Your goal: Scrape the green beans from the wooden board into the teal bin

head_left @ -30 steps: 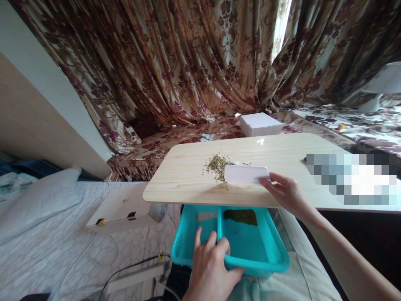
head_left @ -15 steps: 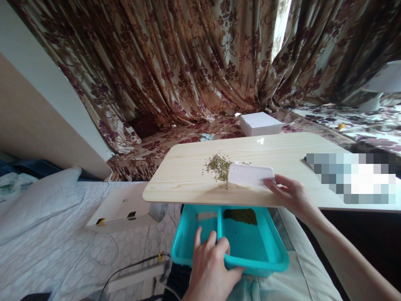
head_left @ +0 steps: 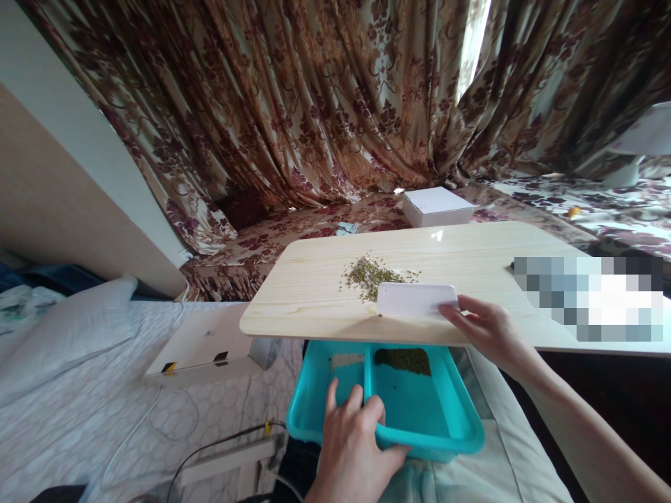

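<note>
Firstly, brown-and-cream floral curtains (head_left: 293, 105), hung in folds across the background. Bed with a white quilted cover (head_left: 57, 433), at the left. Pale wood-grain tabletop (head_left: 298, 311), rectangular with rounded corners, between curtains and person. Turquoise plastic tub (head_left: 427, 441), two compartments, partly beneath the tabletop's near edge. Flat white rectangular case (head_left: 210, 342) with black tabs, lying on the bed. White square box (head_left: 439, 202), behind the tabletop's far edge.

Left hand (head_left: 350, 440): at the tub's near rim, by the divider; fingers hooked over into the tub, thumb outside, closed on the rim. Right hand (head_left: 487, 328): above the tabletop; thumb and fingers clamped on the right end of a thin white rectangular plate (head_left: 412, 300). Plate tilted, its left end at the near right edge of a loose heap of small green beans (head_left: 367, 276) on the tabletop; contact of its lower edge with the wood cannot be told.

Further green beans (head_left: 409, 361), gathered at the far end of the tub's right compartment. White grains (head_left: 346, 360), thin layer, far end of the left compartment.
</note>
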The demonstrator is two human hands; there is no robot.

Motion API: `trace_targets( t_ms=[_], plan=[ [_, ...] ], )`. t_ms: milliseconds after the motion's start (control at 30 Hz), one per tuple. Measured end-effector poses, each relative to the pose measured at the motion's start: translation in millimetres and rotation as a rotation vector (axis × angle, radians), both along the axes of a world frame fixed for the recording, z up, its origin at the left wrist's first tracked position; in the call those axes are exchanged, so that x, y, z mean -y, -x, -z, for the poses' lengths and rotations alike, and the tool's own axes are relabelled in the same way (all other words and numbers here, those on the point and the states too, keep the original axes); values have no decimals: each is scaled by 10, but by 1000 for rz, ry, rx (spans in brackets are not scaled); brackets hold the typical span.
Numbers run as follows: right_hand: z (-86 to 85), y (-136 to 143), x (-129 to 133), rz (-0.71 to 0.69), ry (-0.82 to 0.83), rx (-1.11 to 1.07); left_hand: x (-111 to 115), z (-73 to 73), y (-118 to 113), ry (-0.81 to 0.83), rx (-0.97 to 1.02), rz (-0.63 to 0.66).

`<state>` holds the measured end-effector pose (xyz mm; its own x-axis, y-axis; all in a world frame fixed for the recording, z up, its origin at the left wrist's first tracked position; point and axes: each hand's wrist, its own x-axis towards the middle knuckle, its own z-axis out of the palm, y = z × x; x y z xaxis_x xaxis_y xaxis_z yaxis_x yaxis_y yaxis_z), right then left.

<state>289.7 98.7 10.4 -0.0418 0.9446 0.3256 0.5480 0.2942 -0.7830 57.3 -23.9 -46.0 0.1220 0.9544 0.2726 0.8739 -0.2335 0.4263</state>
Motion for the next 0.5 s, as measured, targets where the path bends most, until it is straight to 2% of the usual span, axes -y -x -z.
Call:
trace_targets(
  t_ms=[167, 500],
  plan=[
    [2, 16, -22, 10, -51, -12, 17, -23, -4, 17, -11, 0],
    [-53, 73, -74, -45, -40, 12, 5, -7, 5, 12, -2, 1]
  ],
)
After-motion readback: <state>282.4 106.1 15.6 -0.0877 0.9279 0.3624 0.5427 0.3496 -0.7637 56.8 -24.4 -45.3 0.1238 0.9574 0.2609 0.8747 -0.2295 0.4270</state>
